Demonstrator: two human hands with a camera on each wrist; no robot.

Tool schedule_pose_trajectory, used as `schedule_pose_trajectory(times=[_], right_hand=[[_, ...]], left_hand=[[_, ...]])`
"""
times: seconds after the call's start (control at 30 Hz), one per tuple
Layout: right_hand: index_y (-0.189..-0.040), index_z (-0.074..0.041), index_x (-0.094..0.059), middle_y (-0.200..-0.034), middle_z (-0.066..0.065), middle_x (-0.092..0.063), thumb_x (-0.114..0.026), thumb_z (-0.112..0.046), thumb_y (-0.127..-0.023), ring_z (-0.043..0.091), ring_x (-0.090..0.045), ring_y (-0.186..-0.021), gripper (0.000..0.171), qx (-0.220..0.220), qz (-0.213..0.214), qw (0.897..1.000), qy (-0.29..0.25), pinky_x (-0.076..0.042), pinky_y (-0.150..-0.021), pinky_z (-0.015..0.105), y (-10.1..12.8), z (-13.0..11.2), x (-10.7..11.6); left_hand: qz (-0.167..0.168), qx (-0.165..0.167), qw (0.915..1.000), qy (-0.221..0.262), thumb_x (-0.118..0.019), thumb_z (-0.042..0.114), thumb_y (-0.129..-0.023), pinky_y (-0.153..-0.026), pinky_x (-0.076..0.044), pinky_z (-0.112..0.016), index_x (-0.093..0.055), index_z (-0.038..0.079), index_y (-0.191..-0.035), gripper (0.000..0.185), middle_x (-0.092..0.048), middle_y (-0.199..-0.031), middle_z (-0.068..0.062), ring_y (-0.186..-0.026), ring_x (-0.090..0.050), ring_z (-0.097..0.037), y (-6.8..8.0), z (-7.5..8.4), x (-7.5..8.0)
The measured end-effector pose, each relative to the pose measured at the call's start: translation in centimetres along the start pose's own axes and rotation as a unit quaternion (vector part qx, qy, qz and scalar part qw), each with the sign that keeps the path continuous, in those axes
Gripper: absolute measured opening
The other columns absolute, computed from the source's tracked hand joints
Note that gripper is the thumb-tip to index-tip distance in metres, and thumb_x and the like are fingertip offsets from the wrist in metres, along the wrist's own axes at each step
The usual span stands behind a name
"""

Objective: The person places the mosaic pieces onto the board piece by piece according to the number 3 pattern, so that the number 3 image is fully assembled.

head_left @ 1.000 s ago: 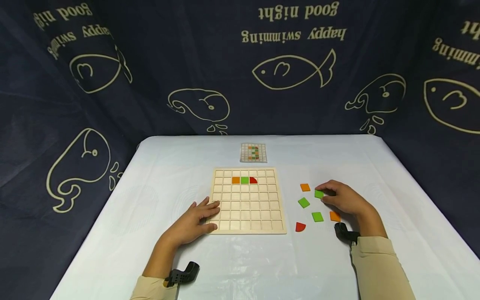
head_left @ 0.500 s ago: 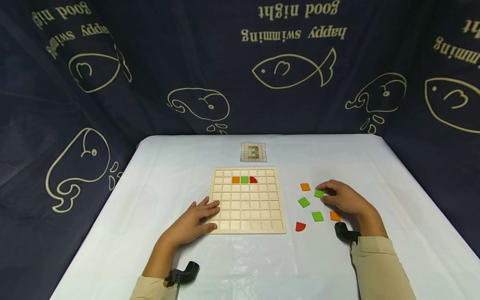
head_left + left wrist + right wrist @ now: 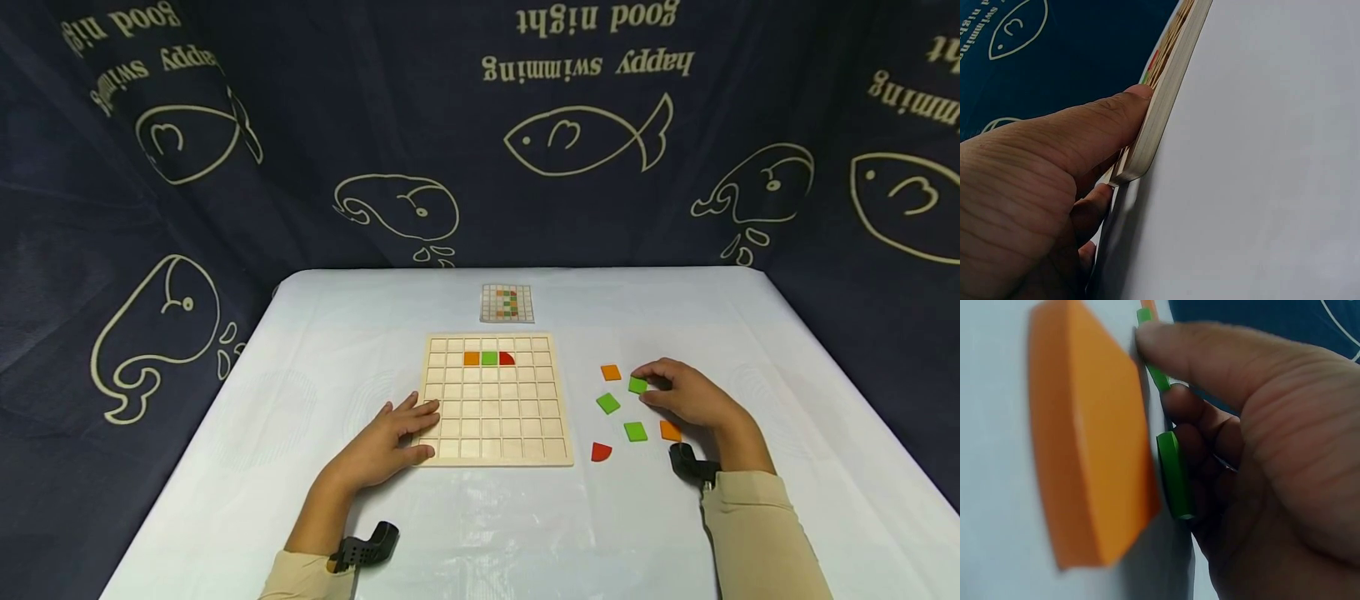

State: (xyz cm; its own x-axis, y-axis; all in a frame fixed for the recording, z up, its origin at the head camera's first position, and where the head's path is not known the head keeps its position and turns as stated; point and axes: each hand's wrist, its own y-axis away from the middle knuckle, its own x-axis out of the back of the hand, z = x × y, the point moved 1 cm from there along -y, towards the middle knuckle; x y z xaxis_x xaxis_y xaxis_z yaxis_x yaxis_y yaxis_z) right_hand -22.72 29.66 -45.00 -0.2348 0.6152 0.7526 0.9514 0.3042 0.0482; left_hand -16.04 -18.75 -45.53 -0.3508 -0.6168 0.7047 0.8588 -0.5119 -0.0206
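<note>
Nothing visibly moved.
Right of the wooden grid board (image 3: pixel 500 427), right hand (image 3: pixel 688 397) pinches green square tile (image 3: pixel 637 385); left hand (image 3: pixel 382 446), spread, likely steadies the board.

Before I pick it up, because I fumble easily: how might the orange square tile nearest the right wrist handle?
The orange square tile looks stiff: straight edges, flat face. Small beside the right hand, it is probably light. Lying flat, it will likely slide rather than roll.
</note>
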Motion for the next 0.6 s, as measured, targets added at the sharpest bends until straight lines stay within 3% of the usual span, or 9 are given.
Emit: schedule_pose_trajectory(times=[0.6], right_hand=[[-0.116,-0.004,-0.068,-0.111,0.011,-0.063,-0.072,-0.009,-0.089,0.028,-0.055,-0.101,0.028,-0.001,0.012,1.000,0.015,-0.046,-0.094,0.049,-0.13,-0.17,0.03]], left_hand=[[0.002,0.004,1.0000,0.003,-0.075,0.022,-0.089,-0.118,-0.001,-0.059,-0.055,0.001,-0.140,0.059,-0.043,-0.152,-0.004,-0.149,-0.018,-0.030,-0.01,-0.01,0.00]])
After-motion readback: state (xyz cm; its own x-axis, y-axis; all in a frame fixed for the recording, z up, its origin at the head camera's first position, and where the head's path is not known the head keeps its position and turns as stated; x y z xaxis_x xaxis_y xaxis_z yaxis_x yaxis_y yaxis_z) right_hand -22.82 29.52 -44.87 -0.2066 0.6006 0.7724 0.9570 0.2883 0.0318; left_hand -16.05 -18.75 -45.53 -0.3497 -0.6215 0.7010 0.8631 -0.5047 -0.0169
